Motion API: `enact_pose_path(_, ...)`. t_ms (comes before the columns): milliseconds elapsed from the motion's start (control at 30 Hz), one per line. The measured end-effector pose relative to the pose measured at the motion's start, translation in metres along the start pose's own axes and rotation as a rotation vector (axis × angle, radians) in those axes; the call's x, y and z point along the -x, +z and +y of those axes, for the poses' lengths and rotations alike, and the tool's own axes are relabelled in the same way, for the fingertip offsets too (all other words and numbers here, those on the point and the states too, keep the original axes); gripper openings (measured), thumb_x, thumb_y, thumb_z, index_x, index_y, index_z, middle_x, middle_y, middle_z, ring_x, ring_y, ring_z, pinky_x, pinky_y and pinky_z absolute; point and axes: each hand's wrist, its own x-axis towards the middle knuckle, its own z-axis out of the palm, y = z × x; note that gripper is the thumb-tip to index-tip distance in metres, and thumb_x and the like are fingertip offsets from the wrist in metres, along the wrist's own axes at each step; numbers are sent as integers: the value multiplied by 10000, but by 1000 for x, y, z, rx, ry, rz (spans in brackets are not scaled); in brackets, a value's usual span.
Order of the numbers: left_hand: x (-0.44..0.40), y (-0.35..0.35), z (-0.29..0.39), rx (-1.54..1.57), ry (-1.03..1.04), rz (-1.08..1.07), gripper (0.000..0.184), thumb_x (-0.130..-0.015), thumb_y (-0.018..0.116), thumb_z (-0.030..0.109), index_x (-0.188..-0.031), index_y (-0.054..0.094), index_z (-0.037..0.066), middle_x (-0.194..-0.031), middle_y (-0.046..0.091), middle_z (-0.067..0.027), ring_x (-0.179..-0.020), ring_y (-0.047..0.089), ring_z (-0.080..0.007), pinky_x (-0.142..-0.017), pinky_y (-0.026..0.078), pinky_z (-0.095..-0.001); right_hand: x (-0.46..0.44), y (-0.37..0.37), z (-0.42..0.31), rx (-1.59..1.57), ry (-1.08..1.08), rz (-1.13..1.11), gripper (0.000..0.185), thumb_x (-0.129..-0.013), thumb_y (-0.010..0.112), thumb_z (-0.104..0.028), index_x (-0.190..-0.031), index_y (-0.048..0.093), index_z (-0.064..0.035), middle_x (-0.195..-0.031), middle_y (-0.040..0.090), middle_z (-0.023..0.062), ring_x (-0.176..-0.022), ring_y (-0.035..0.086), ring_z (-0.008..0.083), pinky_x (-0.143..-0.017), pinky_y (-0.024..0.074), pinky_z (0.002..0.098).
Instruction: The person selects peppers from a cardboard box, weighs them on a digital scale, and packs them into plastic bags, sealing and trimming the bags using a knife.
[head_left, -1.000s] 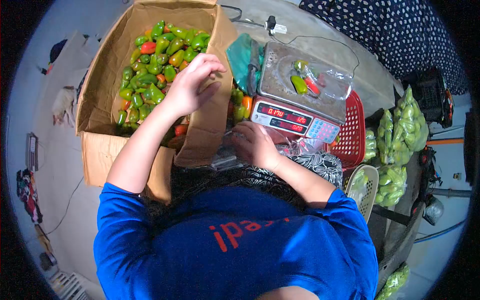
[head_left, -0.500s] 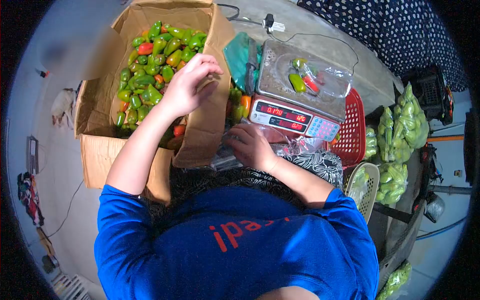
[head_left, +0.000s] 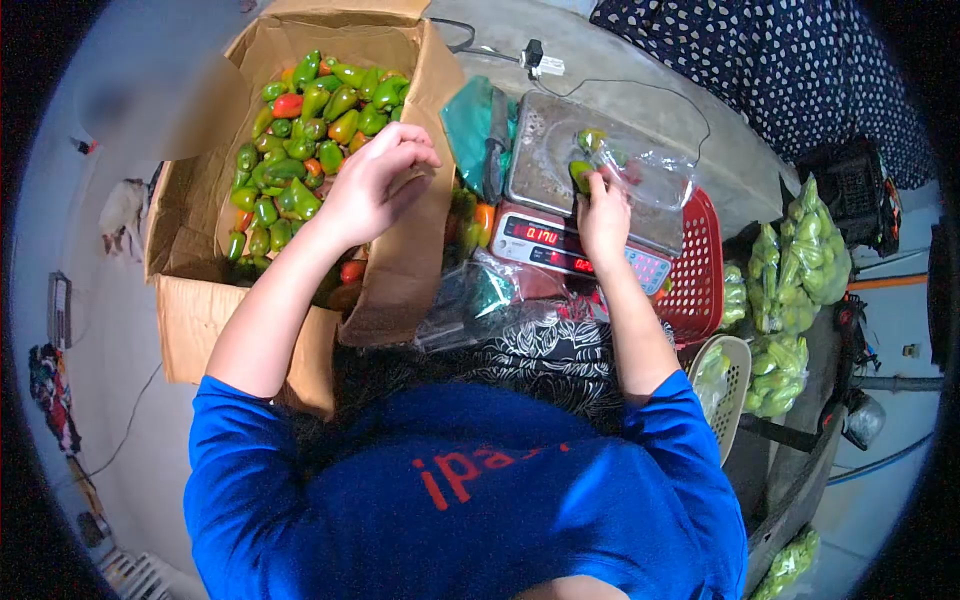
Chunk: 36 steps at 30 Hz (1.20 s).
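Observation:
My left hand (head_left: 385, 182) hovers over the right side of a cardboard box (head_left: 400, 285) full of green, orange and red peppers (head_left: 300, 165). Its fingers are loosely bent, with nothing visible in them. Over the digital scale (head_left: 545, 240), my right hand (head_left: 605, 222) has its fingertips on a green pepper (head_left: 581, 177), which they partly cover. Beside that pepper, a clear plastic bag (head_left: 655, 175) lies on the metal pan (head_left: 540, 150) with another green pepper (head_left: 591, 138) and something red at its mouth. The lit display reads 0.170.
Clear plastic bags (head_left: 470, 300) lie in front of the scale. A knife (head_left: 495, 150) rests on teal plastic (head_left: 464, 125) between box and scale. To the right stand a red basket (head_left: 705, 265), a cream basket (head_left: 735, 390) and bags of green produce (head_left: 810, 250). A power cord (head_left: 640, 82) runs behind.
My right hand has moved from the plastic bags in front of the scale up to the green pepper on the pan. My left hand has stayed over the box, shifting slightly.

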Motion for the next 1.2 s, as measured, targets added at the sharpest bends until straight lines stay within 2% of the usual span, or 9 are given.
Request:
enact_pose_path(367,3,3,-4,226,-96,12,296,-654,578,-65,-932,605,32,-1058,522,-85,-1012,523,-206,-883,405,-293,35,-91,-30,-355,-216,27,469,-698,674,-5,-1135,505,0,-1080,538,191,-1028,520,370,-895,424,415)
enact_pose_path(567,2,8,-7,193,-56,-11,276,-671,603,-66,-927,597,36,-1043,519,-67,-997,517,-183,-875,405,-280,17,-130,11,51,-131,328,467,-679,743,-102,-1103,559,-37,-1179,462,182,-1019,502,380,-893,413,417)
enact_pose_path(733,2,2,-1,51,24,8,150,-755,570,20,-902,587,47,-1039,532,-48,-965,519,-152,-863,395,-267,-42,-106,44,-93,69,35,466,-672,743,-128,-1073,569,34,-1172,488,248,-1076,501,397,-926,415,398)
enact_pose_path(800,5,10,-10,404,-191,-10,111,-809,532,99,-895,584,50,-1042,533,-39,-938,517,-131,-841,391,-252,-60,-92,60,5,-37,77,538,-700,707,-120,-1165,513,70,-1186,513,229,-1080,524,343,-926,425,348)
enact_pose_path(833,6,14,-16,579,-301,4,109,-817,532,113,-892,582,52,-1022,536,-37,-934,520,-134,-831,397,-256,-69,-95,60,-41,-83,96,537,-700,690,-97,-1178,508,66,-1198,511,220,-1045,545,330,-892,447,346)
enact_pose_path(967,0,7,-5,-80,104,12,106,-829,556,138,-893,576,56,-949,544,-43,-917,539,-160,-795,428,-284,-85,-118,49,-341,-27,10,531,-684,607,-7,-1201,507,59,-1213,533,180,-903,615,253,-740,503,305)
enact_pose_path(1033,-4,5,2,-157,100,-2,117,-813,578,120,-910,582,55,-940,548,-67,-889,549,-182,-778,442,-294,-87,-144,38,-486,21,-13,504,-666,606,-27,-1156,541,72,-1189,547,218,-999,601,298,-861,472,320)
enact_pose_path(1067,-5,5,6,-195,96,-7,127,-805,589,111,-919,585,54,-935,550,-78,-875,554,-193,-769,450,-299,-82,-171,18,-583,202,-126,517,-683,580,-10,-1193,528,62,-1180,564,189,-754,651,200,-710,504,286)
enact_pose_path(1200,-13,17,45,97,-135,22,147,-801,588,120,-917,601,31,-868,564,-86,-789,560,-184,-725,454,-281,-65,-214,-3,-849,171,-133,469,-736,555,3,-1203,540,33,-1069,618,136,-594,572,90,-612,482,240)
